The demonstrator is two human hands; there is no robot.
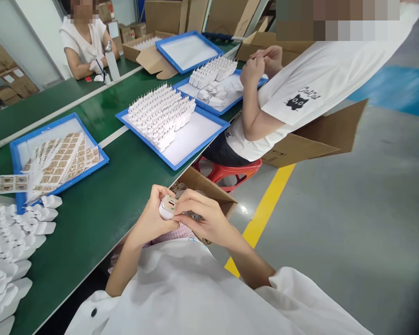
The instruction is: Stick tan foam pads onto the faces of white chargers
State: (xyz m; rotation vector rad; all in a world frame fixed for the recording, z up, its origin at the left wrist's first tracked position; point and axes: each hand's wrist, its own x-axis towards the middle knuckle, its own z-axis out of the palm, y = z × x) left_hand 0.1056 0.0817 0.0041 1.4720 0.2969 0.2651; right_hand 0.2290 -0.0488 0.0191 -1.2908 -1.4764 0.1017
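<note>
A white charger plug (165, 213) is held over my lap, just off the table's near edge, with its port end facing up. My left hand (152, 218) wraps around its body. The fingers of my right hand (203, 215) press at the right side of its tan-coloured port face, where a red slot shows. Whether those fingertips pinch anything besides the charger is hidden. On the table to the left, a blue-rimmed tray (77, 179) holds sheets of tan stickers (61, 160). One small sticker piece (13, 184) overhangs the tray's left side.
Rows of white chargers (10, 260) stand at the lower left. Another blue-rimmed tray (199, 151) carries many upright chargers (160, 111). A co-worker (282, 102) sits at the right on a red stool (230, 172); another person (91, 46) is across the table. An open carton (219, 193) is beside my lap.
</note>
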